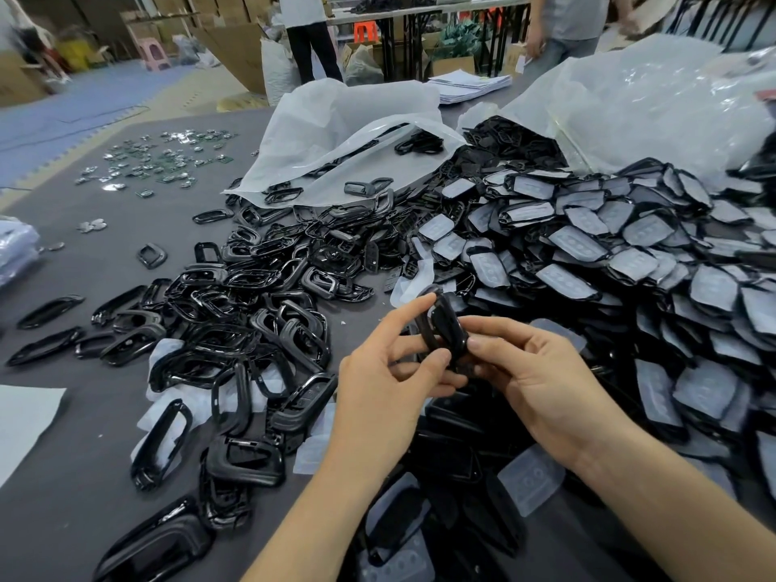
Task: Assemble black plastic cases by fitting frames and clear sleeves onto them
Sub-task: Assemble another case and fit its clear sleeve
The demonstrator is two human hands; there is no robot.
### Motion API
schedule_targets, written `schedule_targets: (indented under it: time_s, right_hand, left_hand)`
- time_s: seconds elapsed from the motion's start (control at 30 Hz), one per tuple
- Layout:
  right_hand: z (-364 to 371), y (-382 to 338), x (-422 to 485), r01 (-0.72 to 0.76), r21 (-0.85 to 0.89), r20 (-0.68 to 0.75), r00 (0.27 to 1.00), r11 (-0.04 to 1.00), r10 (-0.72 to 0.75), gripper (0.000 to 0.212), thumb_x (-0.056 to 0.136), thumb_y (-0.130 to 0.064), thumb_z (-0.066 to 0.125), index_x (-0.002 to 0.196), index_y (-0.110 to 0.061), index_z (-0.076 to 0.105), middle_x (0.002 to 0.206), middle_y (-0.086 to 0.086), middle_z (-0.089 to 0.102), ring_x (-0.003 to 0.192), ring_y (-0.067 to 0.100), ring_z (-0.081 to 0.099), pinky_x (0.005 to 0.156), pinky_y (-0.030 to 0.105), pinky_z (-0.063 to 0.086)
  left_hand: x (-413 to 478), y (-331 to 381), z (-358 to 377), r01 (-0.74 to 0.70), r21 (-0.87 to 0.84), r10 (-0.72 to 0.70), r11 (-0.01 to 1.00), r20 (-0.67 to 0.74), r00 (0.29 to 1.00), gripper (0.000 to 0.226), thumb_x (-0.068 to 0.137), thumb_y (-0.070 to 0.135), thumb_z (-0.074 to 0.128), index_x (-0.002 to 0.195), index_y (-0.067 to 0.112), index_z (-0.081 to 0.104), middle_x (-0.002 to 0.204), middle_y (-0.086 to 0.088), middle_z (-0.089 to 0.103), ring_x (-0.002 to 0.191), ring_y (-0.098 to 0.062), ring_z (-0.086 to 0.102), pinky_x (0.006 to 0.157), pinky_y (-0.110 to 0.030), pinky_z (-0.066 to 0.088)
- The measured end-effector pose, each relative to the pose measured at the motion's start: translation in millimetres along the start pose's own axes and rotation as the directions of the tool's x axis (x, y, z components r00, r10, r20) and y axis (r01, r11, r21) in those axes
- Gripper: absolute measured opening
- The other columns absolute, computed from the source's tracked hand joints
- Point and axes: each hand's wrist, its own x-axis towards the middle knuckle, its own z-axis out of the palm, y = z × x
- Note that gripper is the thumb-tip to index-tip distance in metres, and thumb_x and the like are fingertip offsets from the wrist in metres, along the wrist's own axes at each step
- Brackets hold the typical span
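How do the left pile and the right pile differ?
The left pile holds bare, hollow black frames; the right pile holds black pieces under cloudy clear sleeves. The left pile spreads thin; the right pile is heaped thicker. Both lie on the grey table.

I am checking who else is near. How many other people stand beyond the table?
2: a person in black trousers at upper centre, a person in a grey shirt at upper right. Others may be hidden.
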Motion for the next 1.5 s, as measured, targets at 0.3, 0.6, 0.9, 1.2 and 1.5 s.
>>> schedule_targets:
  time_s: [0.3,0.6,0.9,1.2,1.5]
  right_hand:
    - [-0.8,-0.2,-0.3,0.034,0.038,0.013,0.999,0.999,-0.035,0.018,0.076,0.0,0.063,0.085,-0.009,0.077,0.095,0.015,0.074,0.085,0.018,0.072,0.069,0.019,0.055]
    - [0.2,-0.9,-0.3,0.039,0.016,-0.01,0.999,0.999,-0.039,0.028,0.065,-0.009,0.071,0.093,-0.006,0.072,0.088,0.012,0.075,0.078,0.017,0.072,0.062,0.019,0.054]
    - [-1.2,-2.0,0.8,0.003,0.002,0.081,0.997,1.0,-0.004,0.013,0.062,-0.008,0.07,0.071,-0.017,0.076,0.079,0.004,0.072,0.072,0.011,0.067,0.061,0.018,0.053]
    - [0.2,-0.5,-0.7,-0.024,-0.05,0.118,0.993,0.998,0.029,0.015,0.065,-0.008,0.07,0.08,-0.006,0.067,0.077,0.012,0.07,0.069,0.023,0.071,0.061,0.024,0.056]
    - [-2.9,1.0,1.0,-0.017,-0.167,0.129,0.991,0.986,0.039,0.032,0.066,-0.011,0.073,0.094,0.002,0.066,0.087,0.015,0.072,0.076,0.029,0.072,0.068,0.032,0.06]
  left_hand:
    - [0.6,-2.1,-2.1,-0.09,0.227,0.097,0.97,-0.023,0.995,0.053,0.085,0.003,0.069,0.118,0.044,0.059,0.081,0.002,0.075,0.077,-0.023,0.069,0.085,-0.038,0.056]
    - [-1.0,-5.4,-2.2,-0.132,0.307,0.125,0.942,0.042,0.991,0.059,0.086,0.005,0.069,0.125,0.047,0.055,0.085,0.013,0.075,0.078,-0.004,0.069,0.078,-0.01,0.047]
    - [-0.8,-4.8,0.2,-0.099,0.245,0.117,0.964,-0.059,0.991,0.019,0.091,0.016,0.064,0.099,0.033,0.07,0.081,-0.003,0.074,0.078,-0.021,0.069,0.079,-0.043,0.055]
    - [-2.4,-4.4,2.9,-0.085,0.162,0.104,0.983,-0.108,0.989,0.016,0.089,0.009,0.065,0.093,0.022,0.072,0.083,-0.005,0.072,0.07,-0.007,0.066,0.057,-0.012,0.05]
    - [-2.0,-4.2,4.3,-0.145,0.304,0.198,0.942,-0.15,0.969,0.015,0.087,0.008,0.067,0.099,0.015,0.072,0.091,0.003,0.064,0.076,-0.008,0.062,0.059,-0.011,0.05]
